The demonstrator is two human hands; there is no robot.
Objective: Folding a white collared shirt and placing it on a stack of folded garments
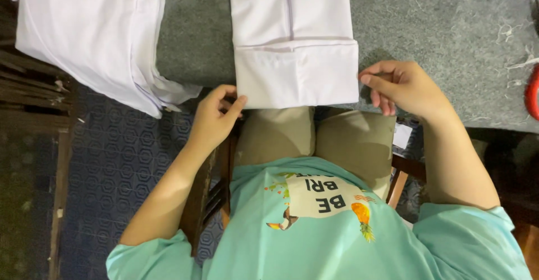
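Note:
A folded white garment point(295, 44) lies on the grey felt table point(426, 27), its cuffed end hanging over the near edge. My left hand point(216, 117) pinches the lower left corner of that cuff between thumb and fingers. My right hand point(401, 86) rests at the cuff's lower right corner, fingers curled and touching the fabric edge. I am seated, with a teal shirt and beige trousers below.
A pile of white garments point(95, 33) drapes over the table's left edge. A red object point(532, 92) shows at the right border. White thread scraps point(514, 49) litter the felt. Wooden slats point(31, 86) stand left; dark patterned floor point(120, 156) lies below.

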